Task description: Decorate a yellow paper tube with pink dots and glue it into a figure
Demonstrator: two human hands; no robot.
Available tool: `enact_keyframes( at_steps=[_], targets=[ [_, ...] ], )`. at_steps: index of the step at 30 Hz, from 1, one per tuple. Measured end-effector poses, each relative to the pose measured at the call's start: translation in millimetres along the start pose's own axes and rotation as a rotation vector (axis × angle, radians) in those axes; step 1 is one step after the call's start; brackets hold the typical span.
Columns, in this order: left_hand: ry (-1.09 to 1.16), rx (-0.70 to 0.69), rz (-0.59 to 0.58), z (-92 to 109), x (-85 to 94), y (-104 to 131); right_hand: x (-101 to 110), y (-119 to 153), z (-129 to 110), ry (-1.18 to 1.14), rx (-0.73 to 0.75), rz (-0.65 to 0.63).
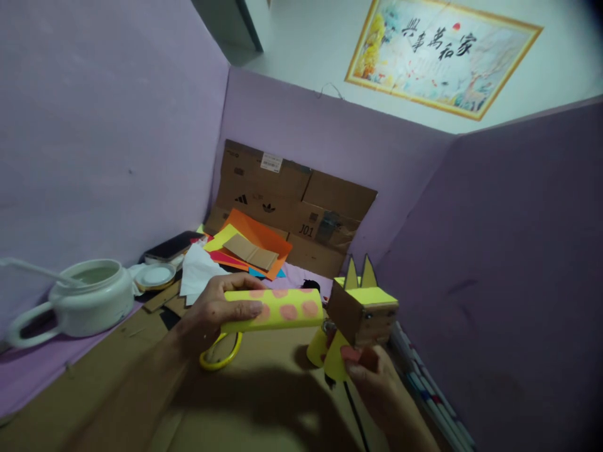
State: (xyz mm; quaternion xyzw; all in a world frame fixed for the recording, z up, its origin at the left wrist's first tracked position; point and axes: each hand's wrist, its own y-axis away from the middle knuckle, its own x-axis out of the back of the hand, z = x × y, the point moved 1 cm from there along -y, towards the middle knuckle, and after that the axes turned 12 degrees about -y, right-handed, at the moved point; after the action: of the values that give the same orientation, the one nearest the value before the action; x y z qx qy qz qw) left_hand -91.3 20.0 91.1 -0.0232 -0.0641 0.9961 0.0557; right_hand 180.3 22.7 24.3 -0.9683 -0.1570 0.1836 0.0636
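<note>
My left hand (pixel 221 304) is closed around a yellow paper tube (pixel 296 307) with pinkish round spots, its thumb lying along the near side. Low on the right, my right hand (pixel 377 376) pinches a yellow paper cone (pixel 335 364) with a reddish patch at its edge. A second yellow cone (pixel 316 350) is beside it. Directly above the right fingers is a small cardboard box (pixel 360 314) with a yellow top and two pointed yellow ears. Whether box and cones are joined I cannot tell. Yellow-handled scissors (pixel 221 364) lie partly hidden below my left hand.
A white handled pot (pixel 92 307) with a stick in it stands at left, near a round lid (pixel 155 275) and a dark phone-like slab (pixel 174 245). Coloured paper sheets (pixel 264 232) lie behind. A large cardboard sheet (pixel 282 188) leans on the back wall. Purple walls enclose the space.
</note>
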Motion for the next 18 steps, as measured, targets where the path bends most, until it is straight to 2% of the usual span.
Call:
enact_keyframes(
  at_steps=[6, 12, 16, 18],
  targets=[
    [-0.097, -0.012, -0.016, -3.1, 2.1, -3.1, -7.2, 0.7, 11.2, 0.053, -0.004, 0.025],
    [-0.063, 0.029, -0.011, -6.7, 5.0, -4.1, -10.3, 0.6, 12.6, 0.006, -0.059, 0.005],
    [-0.032, 0.002, 0.023, -7.7, 6.9, -6.8, -9.6, 2.1, 8.5, -0.040, -0.020, 0.025],
    [0.028, 0.030, 0.029, -9.9, 8.5, -9.3, -10.1, 4.8, 6.7, -0.094, 0.001, 0.010]
  ],
)
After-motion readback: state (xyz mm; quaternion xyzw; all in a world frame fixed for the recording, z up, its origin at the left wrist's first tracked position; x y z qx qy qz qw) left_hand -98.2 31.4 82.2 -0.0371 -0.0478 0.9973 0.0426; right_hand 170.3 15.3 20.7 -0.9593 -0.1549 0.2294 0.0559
